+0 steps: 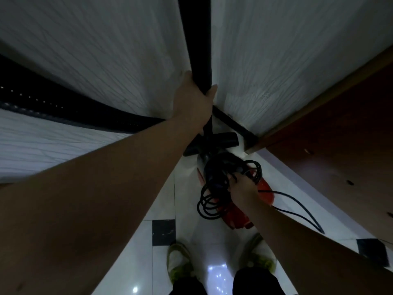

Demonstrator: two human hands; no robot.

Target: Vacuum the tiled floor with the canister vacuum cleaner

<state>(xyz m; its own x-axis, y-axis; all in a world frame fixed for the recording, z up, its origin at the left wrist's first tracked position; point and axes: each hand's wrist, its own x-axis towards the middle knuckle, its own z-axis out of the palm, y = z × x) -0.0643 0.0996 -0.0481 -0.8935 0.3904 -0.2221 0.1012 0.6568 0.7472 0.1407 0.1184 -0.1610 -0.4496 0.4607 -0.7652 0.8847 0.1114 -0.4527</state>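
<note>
Still setting up: left hand (194, 101) clenches the black wand (197, 50), right hand (242, 186) grasps the canister vacuum (263, 192) and its coiled cord (209, 206), which needs unwinding next.

White textured walls (95, 50) far and left, crossed by a dark band (63, 107) with small glints. Brown wooden door (340, 145) at right. Two pale shoes (178, 260) with yellow-green trim near, below dark trouser legs (255, 282).

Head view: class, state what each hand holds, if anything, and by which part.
Left hand grips the black vacuum tube partway along its shaft. Right hand holds the red canister vacuum at its top, amid the coiled cord.
</note>
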